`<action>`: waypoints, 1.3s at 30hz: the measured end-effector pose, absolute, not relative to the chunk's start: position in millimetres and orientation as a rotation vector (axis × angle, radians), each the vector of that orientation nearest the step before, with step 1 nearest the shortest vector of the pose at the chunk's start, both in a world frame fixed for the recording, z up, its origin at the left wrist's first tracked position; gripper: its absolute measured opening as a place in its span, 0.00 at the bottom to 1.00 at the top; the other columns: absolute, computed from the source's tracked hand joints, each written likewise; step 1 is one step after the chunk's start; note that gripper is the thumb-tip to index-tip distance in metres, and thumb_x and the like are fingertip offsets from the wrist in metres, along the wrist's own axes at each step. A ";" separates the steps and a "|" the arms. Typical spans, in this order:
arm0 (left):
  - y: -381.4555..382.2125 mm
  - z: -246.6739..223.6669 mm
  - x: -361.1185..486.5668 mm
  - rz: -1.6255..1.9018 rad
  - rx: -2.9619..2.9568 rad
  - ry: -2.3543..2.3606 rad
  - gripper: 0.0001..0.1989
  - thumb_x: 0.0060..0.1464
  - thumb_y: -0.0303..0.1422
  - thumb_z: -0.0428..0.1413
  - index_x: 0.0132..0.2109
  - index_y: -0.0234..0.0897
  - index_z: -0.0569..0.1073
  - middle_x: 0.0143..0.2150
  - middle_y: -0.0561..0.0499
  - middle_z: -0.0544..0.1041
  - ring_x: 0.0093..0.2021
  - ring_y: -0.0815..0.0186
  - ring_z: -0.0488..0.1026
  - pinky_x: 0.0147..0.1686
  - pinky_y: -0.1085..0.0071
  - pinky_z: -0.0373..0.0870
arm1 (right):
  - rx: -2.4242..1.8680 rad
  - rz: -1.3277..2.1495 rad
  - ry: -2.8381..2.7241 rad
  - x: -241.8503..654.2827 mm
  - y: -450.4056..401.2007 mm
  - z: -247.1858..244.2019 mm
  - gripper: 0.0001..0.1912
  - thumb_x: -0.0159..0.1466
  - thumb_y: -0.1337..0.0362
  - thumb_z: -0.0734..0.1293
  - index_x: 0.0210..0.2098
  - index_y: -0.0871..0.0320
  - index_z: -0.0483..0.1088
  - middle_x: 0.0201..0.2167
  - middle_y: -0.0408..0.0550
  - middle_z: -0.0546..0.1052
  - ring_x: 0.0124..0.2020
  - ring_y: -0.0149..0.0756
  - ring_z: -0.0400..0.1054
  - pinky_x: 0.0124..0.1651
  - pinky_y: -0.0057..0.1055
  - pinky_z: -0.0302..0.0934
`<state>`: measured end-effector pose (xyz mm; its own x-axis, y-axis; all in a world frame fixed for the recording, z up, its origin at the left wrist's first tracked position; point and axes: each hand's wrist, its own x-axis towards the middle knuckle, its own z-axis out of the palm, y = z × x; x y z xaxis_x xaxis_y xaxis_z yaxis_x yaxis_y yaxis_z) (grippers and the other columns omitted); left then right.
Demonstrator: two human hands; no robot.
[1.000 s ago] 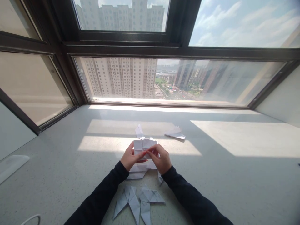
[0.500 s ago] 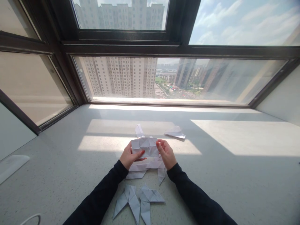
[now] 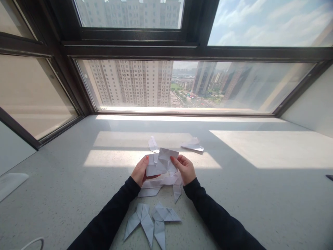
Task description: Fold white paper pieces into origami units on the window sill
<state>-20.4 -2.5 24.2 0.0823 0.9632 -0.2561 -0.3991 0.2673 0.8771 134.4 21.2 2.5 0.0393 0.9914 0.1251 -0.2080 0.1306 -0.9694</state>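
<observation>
Head view: left hand (image 3: pixel 139 171) and right hand (image 3: pixel 186 169) share the held paper (image 3: pixel 162 166), over the windowsill (image 3: pixel 241 201).
Left grip: fingers pinch the held paper's left side, thumb on the near face, probably steadying it.
Right grip: fingers pinch its right part, thumb in front, perhaps keeping that panel flat.
Underneath: folded strips (image 3: pixel 151 191) lie just nearer than the held paper, partly covered.
Near side: one pointed piece (image 3: pixel 146 222) and a second pointed piece (image 3: pixel 159 220) sit side by side, seemingly kept within reach.
Far side: a paper tab (image 3: pixel 153 144) just beyond; a folded sheet (image 3: pixel 193 145) beyond, rightward.
Windowsill surface: pale, speckled, sunlit in patches around the held paper.
Room: dark window frame (image 3: pixel 169 52) beyond it, towers (image 3: pixel 132 83) outside.
</observation>
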 end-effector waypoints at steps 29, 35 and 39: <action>-4.1 15.1 -18.8 1.136 1.117 0.918 0.23 0.40 0.39 0.57 0.43 0.35 0.63 0.34 0.48 0.73 0.31 0.62 0.72 0.27 0.68 0.71 | -1.242 0.877 -1.523 128.4 17.0 -1.7 0.12 0.48 0.54 0.65 0.20 0.58 0.66 0.17 0.40 0.64 0.19 0.27 0.55 0.20 0.24 0.50; -8.6 21.0 -16.0 1.206 1.298 1.071 0.23 0.35 0.34 0.61 0.41 0.34 0.64 0.33 0.48 0.72 0.33 0.61 0.71 0.28 0.68 0.71 | -1.227 0.935 -1.486 126.0 15.3 -2.8 0.13 0.47 0.55 0.66 0.19 0.59 0.65 0.17 0.39 0.64 0.19 0.26 0.56 0.22 0.25 0.51; -7.5 17.5 -13.9 1.194 1.253 1.042 0.22 0.36 0.35 0.60 0.39 0.35 0.63 0.30 0.50 0.72 0.30 0.62 0.72 0.24 0.67 0.72 | -1.129 1.107 -1.402 123.8 15.9 -3.7 0.15 0.46 0.53 0.66 0.20 0.60 0.66 0.16 0.40 0.67 0.18 0.27 0.58 0.22 0.26 0.54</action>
<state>-13.9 -7.5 17.5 0.1173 0.9912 0.0609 -0.0737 -0.0524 0.9959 123.8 15.9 -3.7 -0.0835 0.9861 0.1437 0.0888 0.1510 -0.9845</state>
